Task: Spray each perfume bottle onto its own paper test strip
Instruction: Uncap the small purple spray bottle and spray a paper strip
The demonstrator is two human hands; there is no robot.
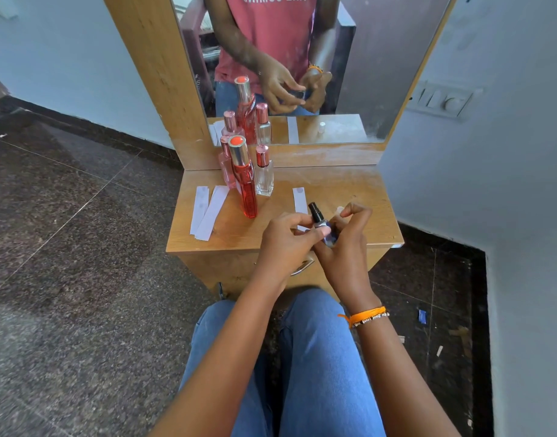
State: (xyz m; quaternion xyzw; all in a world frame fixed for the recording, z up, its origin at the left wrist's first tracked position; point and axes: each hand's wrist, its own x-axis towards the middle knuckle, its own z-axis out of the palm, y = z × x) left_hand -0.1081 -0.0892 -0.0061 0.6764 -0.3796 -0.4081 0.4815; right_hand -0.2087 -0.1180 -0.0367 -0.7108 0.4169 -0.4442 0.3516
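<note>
A small dark blue perfume bottle (pixel 321 224) with a black spray head is held over the table's front edge. My right hand (pixel 346 244) wraps its lower body; my left hand (pixel 289 238) pinches it from the left, thumb across the front. Just behind it lies a white paper strip (pixel 299 199), its near end hidden by the bottle. A small clear cap (pixel 339 211) lies beside my right fingers. A tall red bottle (pixel 246 184), a clear bottle (pixel 264 173) and a pink bottle (pixel 225 165) stand capped at the back left. More strips (pixel 207 212) lie at the left.
The small wooden dressing table (pixel 359 184) has a mirror (pixel 381 74) at its back, reflecting the bottles and hands. A drawer handle (pixel 302 267) sits under the front edge. Dark stone floor lies on both sides; my knees in jeans are below the table.
</note>
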